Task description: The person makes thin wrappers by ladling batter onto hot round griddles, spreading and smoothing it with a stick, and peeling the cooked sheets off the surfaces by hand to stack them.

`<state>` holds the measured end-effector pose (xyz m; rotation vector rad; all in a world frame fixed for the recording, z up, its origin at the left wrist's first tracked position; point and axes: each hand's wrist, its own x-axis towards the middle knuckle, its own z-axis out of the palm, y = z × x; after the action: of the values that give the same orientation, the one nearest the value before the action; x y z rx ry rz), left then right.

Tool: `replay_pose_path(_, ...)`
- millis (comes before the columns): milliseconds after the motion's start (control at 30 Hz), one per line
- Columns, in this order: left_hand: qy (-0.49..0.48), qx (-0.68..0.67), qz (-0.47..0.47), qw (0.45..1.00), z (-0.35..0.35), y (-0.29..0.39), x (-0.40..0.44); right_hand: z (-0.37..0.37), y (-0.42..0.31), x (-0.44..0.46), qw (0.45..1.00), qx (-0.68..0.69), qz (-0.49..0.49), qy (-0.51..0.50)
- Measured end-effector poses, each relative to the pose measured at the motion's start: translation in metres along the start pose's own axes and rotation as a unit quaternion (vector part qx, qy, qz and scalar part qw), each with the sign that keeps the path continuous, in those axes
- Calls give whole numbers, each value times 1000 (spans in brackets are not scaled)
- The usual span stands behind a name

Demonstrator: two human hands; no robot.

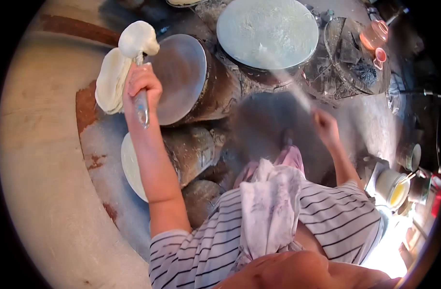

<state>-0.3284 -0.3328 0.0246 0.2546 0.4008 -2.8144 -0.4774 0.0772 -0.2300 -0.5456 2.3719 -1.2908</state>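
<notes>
My left hand (146, 82) is closed around the shiny handle of a flat tool (142, 108). A soft white folded piece of dough or flatbread (136, 39) hangs over the tool's far end. Beside it lies a pile of pale folded sheets (111, 82). Out to the right, my right hand (325, 126) grips a long thin stick-like tool (295, 91), smeared by motion. Its far end reaches toward a round griddle covered with a pale white layer (267, 33); whether it touches cannot be made out.
A bare brown round griddle (177, 79) stands near my left hand, with another pale disc (133, 166) below it. At the right are a pink jug (374, 34), a small pink cup (380, 57) and a pot with yellow liquid (399, 192). A tan surface (47, 144) curves along the left.
</notes>
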Motion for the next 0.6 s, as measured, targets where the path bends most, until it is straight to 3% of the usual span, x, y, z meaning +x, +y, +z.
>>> replay_pose_path(67,-21,40,-40,998,20,32,6,8,-16,-55,984,-94,-112,-99)
replay_pose_path(100,-15,47,-56,997,20,48,2,5,-37,-62,978,-141,-66,-137)
replay_pose_path(167,9,15,-76,997,5,65,-11,13,-53,-11,907,-413,38,-68)
replay_pose_path(200,11,-11,-77,997,5,75,-18,11,-65,2,857,-500,19,-124)
replay_pose_path(367,-7,-58,-87,994,10,91,9,68,-65,94,724,-660,-42,-196)
replay_pose_path(467,-3,-75,-98,992,-6,98,9,65,-58,104,741,-634,-25,-221)
replay_pose_path(600,-21,1,-195,981,-30,127,14,-2,-85,37,912,-372,121,-122)
